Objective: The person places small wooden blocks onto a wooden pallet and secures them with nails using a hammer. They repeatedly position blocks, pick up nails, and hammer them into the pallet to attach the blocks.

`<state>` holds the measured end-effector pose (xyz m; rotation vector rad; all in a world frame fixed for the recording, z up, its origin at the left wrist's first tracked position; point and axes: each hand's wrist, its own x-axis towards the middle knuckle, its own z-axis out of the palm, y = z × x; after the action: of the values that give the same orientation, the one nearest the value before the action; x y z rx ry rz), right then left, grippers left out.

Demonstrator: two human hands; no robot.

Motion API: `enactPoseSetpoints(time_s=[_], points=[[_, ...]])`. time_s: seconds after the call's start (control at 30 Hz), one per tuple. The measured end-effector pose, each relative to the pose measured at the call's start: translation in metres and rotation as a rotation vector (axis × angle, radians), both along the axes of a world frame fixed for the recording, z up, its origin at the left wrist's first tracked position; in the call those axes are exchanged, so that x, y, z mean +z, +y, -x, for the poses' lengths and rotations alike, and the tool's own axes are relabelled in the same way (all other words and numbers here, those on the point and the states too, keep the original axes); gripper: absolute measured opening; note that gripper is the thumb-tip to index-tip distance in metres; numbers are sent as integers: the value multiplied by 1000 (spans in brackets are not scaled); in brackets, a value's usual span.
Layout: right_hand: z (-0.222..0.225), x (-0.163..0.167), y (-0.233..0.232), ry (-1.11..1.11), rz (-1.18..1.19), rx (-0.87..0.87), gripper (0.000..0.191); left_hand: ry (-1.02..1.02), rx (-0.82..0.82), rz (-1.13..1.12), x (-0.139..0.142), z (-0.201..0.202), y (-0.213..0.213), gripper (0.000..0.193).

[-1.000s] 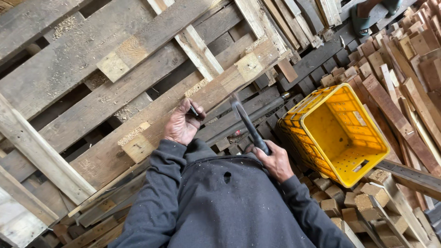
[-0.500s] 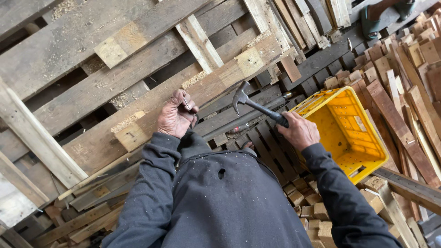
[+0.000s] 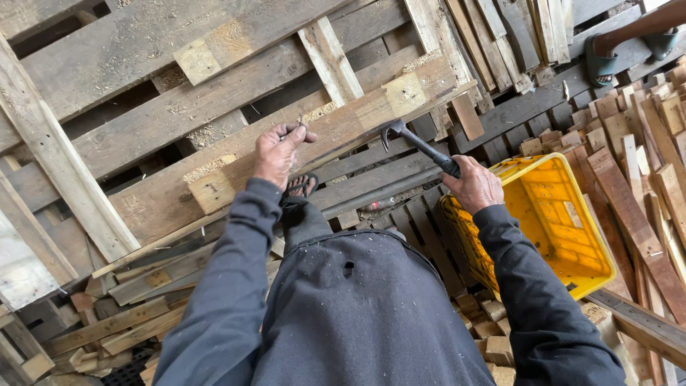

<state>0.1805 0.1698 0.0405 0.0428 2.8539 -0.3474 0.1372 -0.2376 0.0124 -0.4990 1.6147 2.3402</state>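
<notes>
My left hand (image 3: 277, 152) rests on a long weathered pallet board (image 3: 214, 182), fingers curled over its top edge. My right hand (image 3: 471, 186) grips the handle of a black claw hammer (image 3: 418, 145). The hammer's head sits close to the right end of that same board, beside a pale wooden block (image 3: 404, 93). My foot in a dark sandal (image 3: 300, 187) presses against the stack below the left hand. Dark sleeves and a dark top fill the lower middle of the view.
A yellow plastic crate (image 3: 564, 229) stands at my right side. Stacked pallets (image 3: 128, 78) fill the left and top. Loose wooden blocks and slats (image 3: 643, 143) lie at right. Another person's sandalled foot (image 3: 607, 53) is at the top right.
My right hand has swung the hammer upward and forward, from low by my body to the board's right end. My left hand has stayed on the board.
</notes>
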Motion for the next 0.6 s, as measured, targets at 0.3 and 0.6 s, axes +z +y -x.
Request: enactPoseSetpoints(time_s=[0.3,0.6], points=[[-24,-9,-5,21,42,-37,46,165,98,147,-35,0,13,10],[-110,8,-46,-217,686,-375,31,295,-25,550,-41,18,30,11]])
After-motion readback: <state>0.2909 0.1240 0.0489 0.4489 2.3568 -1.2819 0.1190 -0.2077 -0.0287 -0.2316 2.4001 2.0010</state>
